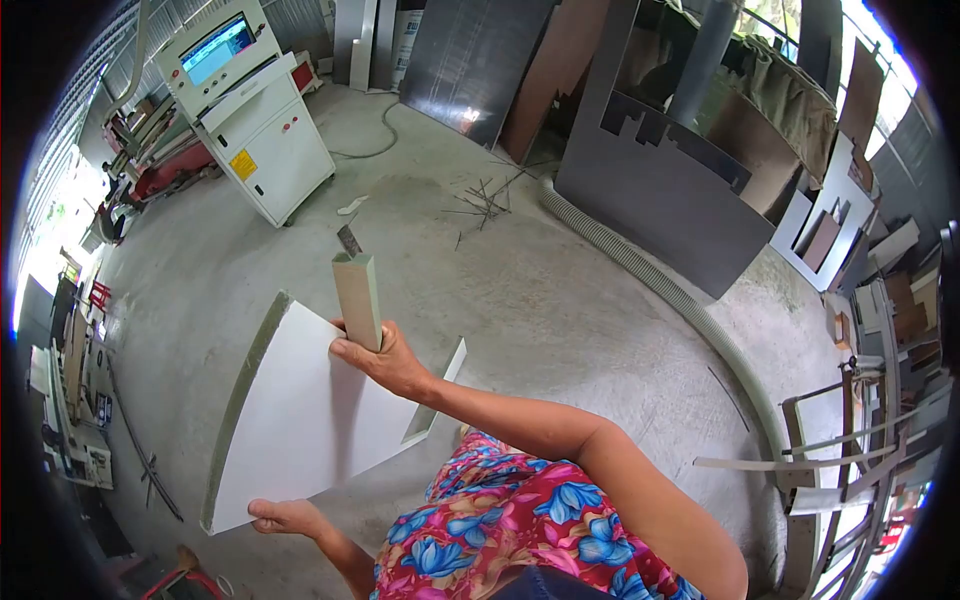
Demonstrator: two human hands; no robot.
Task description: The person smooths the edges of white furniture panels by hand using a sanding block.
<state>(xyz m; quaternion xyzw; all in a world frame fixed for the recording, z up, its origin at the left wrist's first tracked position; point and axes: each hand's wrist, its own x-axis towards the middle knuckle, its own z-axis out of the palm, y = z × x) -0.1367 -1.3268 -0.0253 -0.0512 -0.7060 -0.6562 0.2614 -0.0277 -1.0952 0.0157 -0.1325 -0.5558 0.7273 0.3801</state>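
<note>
A white sheet panel with a grey-green curved edge is held tilted in front of me, above the floor. My left hand grips its lower corner, thumb on the white face. Farther up, my right hand is closed around a beige block-like bar at the panel's upper edge, its fingers partly hidden behind. A short dark flat piece sticks up from the top of the bar. Near my right wrist, a narrow white angled strip shows beyond the panel's right side.
A white machine cabinet with a lit screen stands at the back left. Thin offcuts lie on the concrete floor. A ribbed hose curves along the right, past large grey sheets. Racks of metal strips stand at far right.
</note>
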